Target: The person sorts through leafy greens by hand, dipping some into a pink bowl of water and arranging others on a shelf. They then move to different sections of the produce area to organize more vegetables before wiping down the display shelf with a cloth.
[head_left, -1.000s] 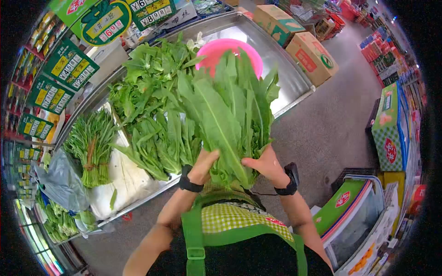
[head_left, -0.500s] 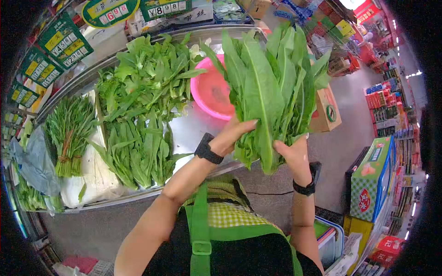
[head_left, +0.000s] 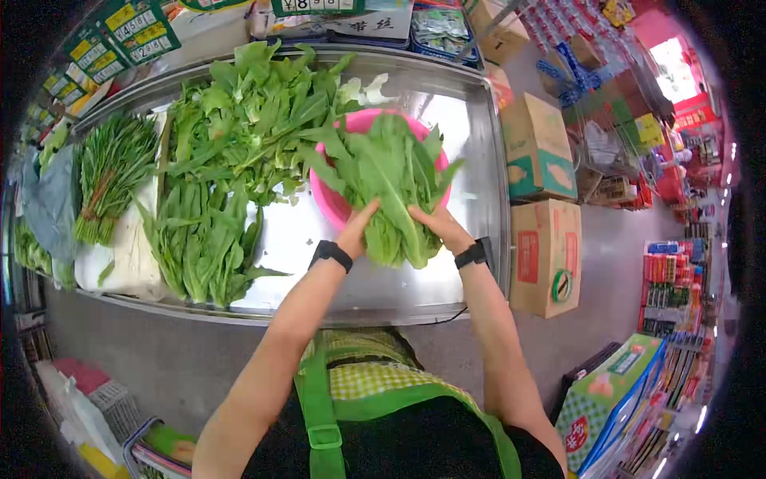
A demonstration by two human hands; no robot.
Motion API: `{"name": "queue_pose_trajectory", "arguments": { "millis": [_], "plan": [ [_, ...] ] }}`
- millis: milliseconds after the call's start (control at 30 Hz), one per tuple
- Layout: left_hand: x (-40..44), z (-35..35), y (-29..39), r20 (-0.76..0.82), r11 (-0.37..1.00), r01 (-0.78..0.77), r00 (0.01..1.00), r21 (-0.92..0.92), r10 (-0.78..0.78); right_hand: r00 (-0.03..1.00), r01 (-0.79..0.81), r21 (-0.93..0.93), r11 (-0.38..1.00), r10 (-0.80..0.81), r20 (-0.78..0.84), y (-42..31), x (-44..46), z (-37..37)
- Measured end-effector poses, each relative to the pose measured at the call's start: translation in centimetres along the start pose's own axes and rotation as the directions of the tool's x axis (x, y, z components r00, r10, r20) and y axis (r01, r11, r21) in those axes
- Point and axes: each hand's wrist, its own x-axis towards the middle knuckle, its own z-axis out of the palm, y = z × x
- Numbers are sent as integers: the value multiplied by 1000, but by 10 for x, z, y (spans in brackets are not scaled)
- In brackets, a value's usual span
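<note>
Between my two hands is a bunch of long-leaf lettuce (head_left: 391, 191), its stem ends toward me and its leaves pointing away. My left hand (head_left: 357, 230) grips the left side of the stems, thumb on top. On the other side, my right hand (head_left: 444, 228) wraps the stems in the same way. Beneath and behind the leaves is a pink basin (head_left: 325, 195), partly hidden by them. Whether the leaf tips touch the basin I cannot tell. The basin stands on a metal counter (head_left: 359, 295).
Loose leafy greens (head_left: 255, 120) and another lettuce pile (head_left: 203, 239) lie left on the counter. Farther left are a tied green bundle (head_left: 112, 176) and a blue-grey plastic bag (head_left: 49, 191). Cardboard boxes (head_left: 523, 295) stand right of the raised counter edge. Price signs (head_left: 140, 30) line the back.
Both hands have brought the lettuce left and lower, from beside the counter's right part to over the pink basin. My view has turned, showing more of the boxes at right.
</note>
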Motion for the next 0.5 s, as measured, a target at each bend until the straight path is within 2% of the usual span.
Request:
{"name": "queue_pose_trajectory", "arguments": {
  "millis": [33,67,133,200,267,300,400,467,500],
  "plan": [
    [5,-6,-8,59,988,69,996,-135,-61,998,-21,-27,999,22,62,3,4,-5],
    [10,-12,-15,49,987,65,997,-144,-59,997,-29,-29,999,31,73,6,8,-12],
    [15,-10,-18,48,940,175,985,-292,-169,986,-86,-18,996,88,141,1,17,-21],
    [14,-2,-18,25,945,144,989,-295,-143,979,-32,5,999,30,204,-4,22,-29],
    [9,9,-14,5,949,119,992,-292,-122,944,-248,-25,968,248,220,-7,27,-34],
    [9,13,-13,0,928,144,988,-343,-153,941,-221,-13,975,216,260,-8,28,-35],
    [8,22,-7,5,908,143,988,-394,-153,917,-301,-43,953,302,261,-13,35,-38],
    [3,30,-1,128,821,303,953,-483,-275,925,-293,-45,955,295,239,-39,29,-30],
    [0,40,2,79,832,269,961,-486,-264,903,-364,-135,921,385,192,-49,30,-31]
  ]
}}
